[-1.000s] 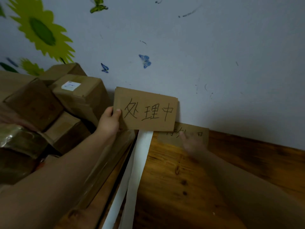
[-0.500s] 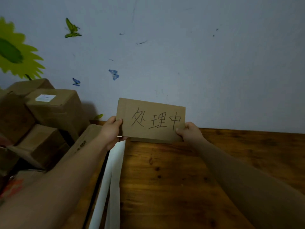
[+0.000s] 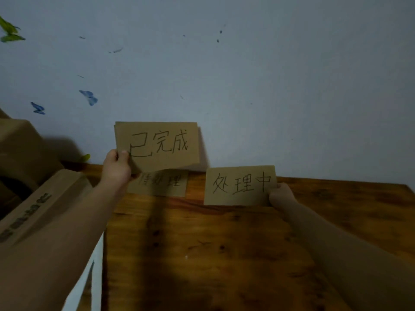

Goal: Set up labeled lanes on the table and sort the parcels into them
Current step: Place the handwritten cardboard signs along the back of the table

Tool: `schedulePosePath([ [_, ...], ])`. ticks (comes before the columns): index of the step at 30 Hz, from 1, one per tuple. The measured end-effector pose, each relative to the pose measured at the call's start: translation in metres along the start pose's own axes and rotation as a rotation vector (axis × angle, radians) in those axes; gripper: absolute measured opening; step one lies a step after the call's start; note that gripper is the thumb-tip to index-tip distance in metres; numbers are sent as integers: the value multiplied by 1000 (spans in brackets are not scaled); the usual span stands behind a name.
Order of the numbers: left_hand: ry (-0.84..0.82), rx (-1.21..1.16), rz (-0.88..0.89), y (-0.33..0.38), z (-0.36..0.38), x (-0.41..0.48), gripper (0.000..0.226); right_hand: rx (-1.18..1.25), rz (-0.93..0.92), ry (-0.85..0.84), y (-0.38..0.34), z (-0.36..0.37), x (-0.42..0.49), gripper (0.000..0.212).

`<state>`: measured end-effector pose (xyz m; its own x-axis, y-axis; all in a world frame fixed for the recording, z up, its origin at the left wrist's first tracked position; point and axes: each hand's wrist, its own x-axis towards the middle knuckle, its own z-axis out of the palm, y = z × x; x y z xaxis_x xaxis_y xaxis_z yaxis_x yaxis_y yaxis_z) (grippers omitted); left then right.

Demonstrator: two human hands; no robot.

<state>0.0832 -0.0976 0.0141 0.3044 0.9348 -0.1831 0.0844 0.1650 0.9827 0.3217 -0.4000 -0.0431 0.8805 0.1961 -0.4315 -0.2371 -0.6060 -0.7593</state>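
Head view: the left hand [image 3: 116, 164] pinches the 已完成 card [image 3: 157, 144] by its lower left corner, thumb in front, raised above the back edge of the table [image 3: 202, 254]. The right hand [image 3: 280, 196] grips the 处理中 card [image 3: 240, 185] at its lower right corner, upright over the table's back edge. The 待处理 card [image 3: 159, 182] sits at the table's back left, and parcels [image 3: 40, 198] pile at its left side
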Motion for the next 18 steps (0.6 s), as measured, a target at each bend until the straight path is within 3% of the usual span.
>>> schedulePosePath([
  [5,-5,33,-13,-17,37,-13,17,-98,46,-61,22,-6,42,46],
  [7,-2,43,-26,-21,47,-12,17,-259,26,-115,30,-3,49,55],
  [10,4,65,-59,-27,57,-8,18,-758,-301,-258,53,2,48,62],
  [13,-1,84,-74,-33,61,-5,20,-1041,-605,-472,84,16,46,61],
  [18,-8,119,-87,-40,60,0,24,-1196,-626,-428,85,42,65,65],
])
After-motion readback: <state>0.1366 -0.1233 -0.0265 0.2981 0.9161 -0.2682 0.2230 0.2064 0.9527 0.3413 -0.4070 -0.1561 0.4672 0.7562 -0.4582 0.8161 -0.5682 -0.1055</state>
